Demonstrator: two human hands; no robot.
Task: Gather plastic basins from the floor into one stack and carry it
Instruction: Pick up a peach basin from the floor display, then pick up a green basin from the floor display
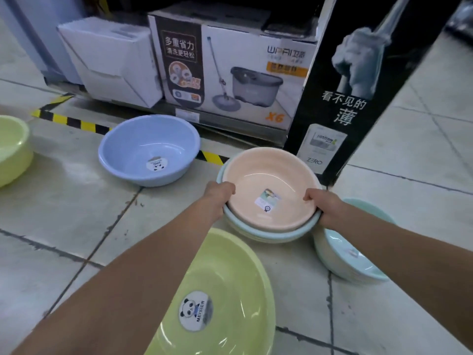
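Observation:
A peach basin (268,180) lies nested on top of a small stack of pale blue basins (281,233) in the middle of the view. My left hand (217,198) grips the stack's near left rim. My right hand (323,204) grips its near right rim. A large green basin (230,278) with a panda sticker lies below my left forearm. A blue basin (148,149) sits on the floor to the left. A teal basin (343,260) shows under my right forearm, and another green basin (12,152) is at the left edge.
Boxed mop sets (230,73) and a white carton (112,60) stand on a low shelf behind the basins. A tall black box (353,85) stands just behind the stack. Yellow-black tape (76,123) marks the tiled floor in front of the shelf.

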